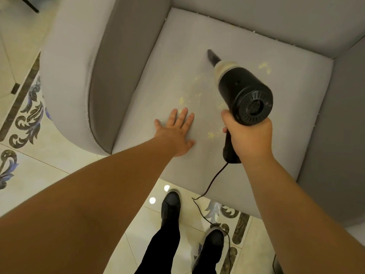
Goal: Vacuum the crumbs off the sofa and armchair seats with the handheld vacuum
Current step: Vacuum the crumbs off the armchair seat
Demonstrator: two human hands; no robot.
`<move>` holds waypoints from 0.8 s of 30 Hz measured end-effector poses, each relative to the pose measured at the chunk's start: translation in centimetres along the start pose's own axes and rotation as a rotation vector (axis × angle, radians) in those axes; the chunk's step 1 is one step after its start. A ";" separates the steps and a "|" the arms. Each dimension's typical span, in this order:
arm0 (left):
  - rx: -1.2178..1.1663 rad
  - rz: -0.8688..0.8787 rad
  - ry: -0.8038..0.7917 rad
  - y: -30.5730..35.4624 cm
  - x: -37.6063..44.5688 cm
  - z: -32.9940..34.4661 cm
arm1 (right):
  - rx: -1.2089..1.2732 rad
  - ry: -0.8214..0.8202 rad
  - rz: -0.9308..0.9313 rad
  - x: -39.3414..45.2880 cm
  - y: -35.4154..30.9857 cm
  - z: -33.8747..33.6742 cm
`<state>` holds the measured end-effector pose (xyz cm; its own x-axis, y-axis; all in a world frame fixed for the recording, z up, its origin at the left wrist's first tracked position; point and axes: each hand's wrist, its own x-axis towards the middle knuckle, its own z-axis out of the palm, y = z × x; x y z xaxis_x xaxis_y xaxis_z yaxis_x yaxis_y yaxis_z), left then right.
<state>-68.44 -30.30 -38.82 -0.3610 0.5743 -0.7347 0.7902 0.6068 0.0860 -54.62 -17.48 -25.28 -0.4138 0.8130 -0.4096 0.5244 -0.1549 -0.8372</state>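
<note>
Both of my hands are over the seat of the grey upholstered armchair (246, 44). My left hand (177, 133) lies flat on the pale grey seat cushion (162, 76), fingers straight and a little spread, near the front edge and toward the left armrest. My right hand (249, 135) is wrapped tight round the grip of the black handheld vacuum with a cream collar and a narrow black nozzle (243, 89); the grip points down toward the cushion's front edge and the round vented rear faces up at me. The nozzle tip reaches to about the middle of the cushion, aimed toward the back left corner; I cannot tell whether it touches the fabric. Yellowish crumbs (264, 67) lie in a small cluster toward the right side of the cushion, thinner specks are scattered between my hands, and a few sit along the seam at the back edge. A thin black cord (212, 180) runs from the bottom of the grip over the cushion's front edge down to the glossy cream tiled floor with dark scroll patterns (25, 119), passing beside my two black shoes (170, 202).
</note>
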 end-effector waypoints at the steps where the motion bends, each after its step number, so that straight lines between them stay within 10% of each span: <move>1: 0.000 -0.001 0.004 0.0 -0.1 0.0 | 0.004 -0.011 0.011 0.0 -0.1 0.0; 24: -0.097 -0.008 0.122 1.6 -5.3 6.6 | -0.112 -0.163 -0.039 -5.6 3.9 -3.0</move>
<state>-61.99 -35.99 -39.25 -0.4296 0.6281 -0.6488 0.7373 0.6588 0.1496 -48.00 -20.96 -25.09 -0.5456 0.7141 -0.4385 0.5814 -0.0543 -0.8118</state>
